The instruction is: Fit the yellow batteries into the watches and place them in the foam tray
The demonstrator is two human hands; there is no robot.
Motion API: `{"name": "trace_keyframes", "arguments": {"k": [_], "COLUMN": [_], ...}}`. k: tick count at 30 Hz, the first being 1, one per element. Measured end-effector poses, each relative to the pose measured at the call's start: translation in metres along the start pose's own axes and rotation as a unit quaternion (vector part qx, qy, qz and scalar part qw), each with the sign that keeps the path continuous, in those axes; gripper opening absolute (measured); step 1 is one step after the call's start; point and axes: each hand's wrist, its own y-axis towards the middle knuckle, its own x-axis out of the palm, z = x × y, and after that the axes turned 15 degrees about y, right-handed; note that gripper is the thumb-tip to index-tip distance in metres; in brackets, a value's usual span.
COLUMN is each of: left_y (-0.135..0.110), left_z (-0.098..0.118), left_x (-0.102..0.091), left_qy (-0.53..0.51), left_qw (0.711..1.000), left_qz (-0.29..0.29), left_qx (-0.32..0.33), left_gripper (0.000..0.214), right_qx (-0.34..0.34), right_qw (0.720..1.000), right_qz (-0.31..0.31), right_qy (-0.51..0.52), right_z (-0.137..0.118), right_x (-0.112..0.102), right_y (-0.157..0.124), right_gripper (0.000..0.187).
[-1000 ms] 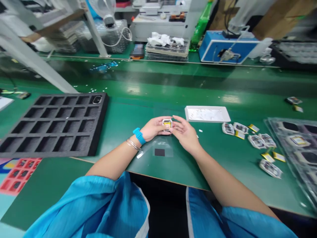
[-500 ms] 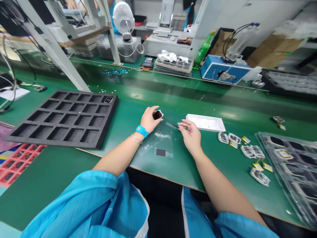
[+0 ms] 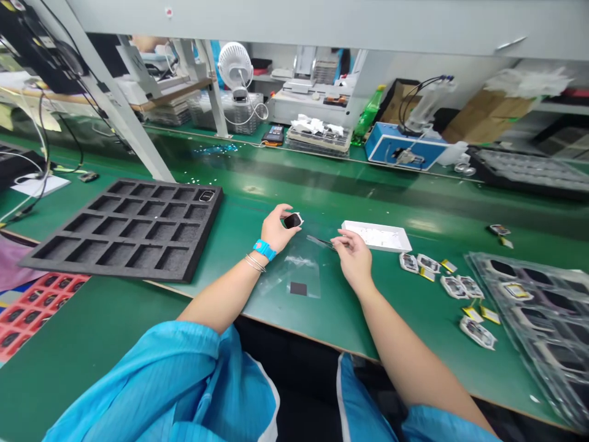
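Through the head camera, I saw the left hand (image 3: 275,233) pinching a small watch case (image 3: 292,221) by its edges between thumb and fingers, dark screen facing up, just above the green workbench (image 3: 257,307). The right hand (image 3: 354,255), apart from it, pinched a thin strip (image 3: 322,242), dark near the fingertips and see-through toward its tip; I couldn't tell whether it was tweezers holding film. A second earlier, both hands had met around the case, its yellow battery side showing; half a second earlier, they already stood as they did now. The camera had since tilted upward, bringing a grey beam (image 3: 294,21) into view. Below the hands lay a clear plastic sheet (image 3: 310,270) with a dark rectangle (image 3: 298,288) on it. A white shallow box (image 3: 386,247) stood just beyond the right hand; a black foam tray (image 3: 202,245) sat to the left.
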Motion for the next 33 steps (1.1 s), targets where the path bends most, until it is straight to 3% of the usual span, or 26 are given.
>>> {"name": "trace_keyframes", "arguments": {"k": [9,21,33], "left_y": [-0.002,-0.002,-0.006], "left_z": [0.003,-0.007,-0.007], "left_x": [-0.002,0.011,0.012], "left_qy": [0.026,0.104,0.094], "left_qw": [0.998,0.981,0.980], "left_qz": [0.037,0.077,0.074], "left_qx": [0.041,0.147,0.161], "left_gripper": [0.052,0.055,0.057], "right_qx": [0.003,-0.001,-0.004], "right_qw": [1.000,1.000,0.999], "right_qz": [-0.017,-0.015,-0.032], "right_qy": [-0.003,-0.002,0.001], "right_z": [0.002,0.002,-0.001], "right_x": [0.000,0.000,0.003], "right_y": [0.002,0.003,-0.003], "right_gripper": [0.039,0.035,0.029]}}
